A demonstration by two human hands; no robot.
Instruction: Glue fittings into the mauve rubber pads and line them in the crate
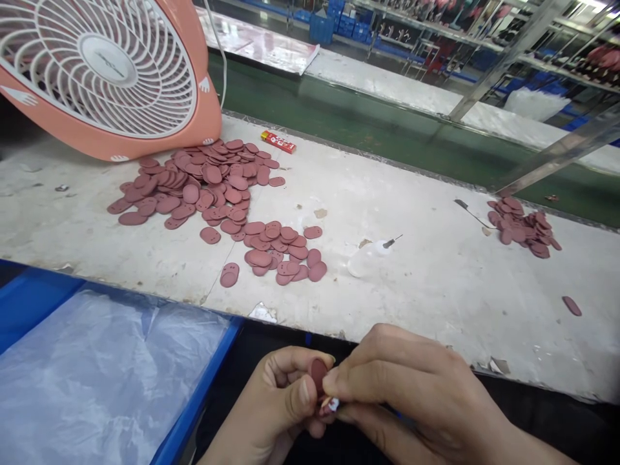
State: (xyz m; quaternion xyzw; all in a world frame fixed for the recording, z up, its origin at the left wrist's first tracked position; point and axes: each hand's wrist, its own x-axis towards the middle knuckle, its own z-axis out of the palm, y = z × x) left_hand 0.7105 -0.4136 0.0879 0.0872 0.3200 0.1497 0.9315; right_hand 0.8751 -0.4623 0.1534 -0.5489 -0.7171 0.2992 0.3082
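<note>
Head camera: at left, a pile of reddish oval pieces [194,187] lies on the worktable [450,290]. Lower centre, the left hand [276,407] clamps one oval disc [317,371] between thumb and fingers, its upper part jutting above the thumb tip. Just below it shows a white-tipped bit [331,405]. Fingertips of the right hand [411,387] meet the disc's right side; whether they pinch anything, I cannot tell. Far right lies a smaller heap [520,227].

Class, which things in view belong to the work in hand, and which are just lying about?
Likely the work:
maroon oval disc in the left hand
large disc pile
small disc pile
needle-tipped bottle, perhaps

Apparently just there:
red-and-yellow packet
orange fan
</note>
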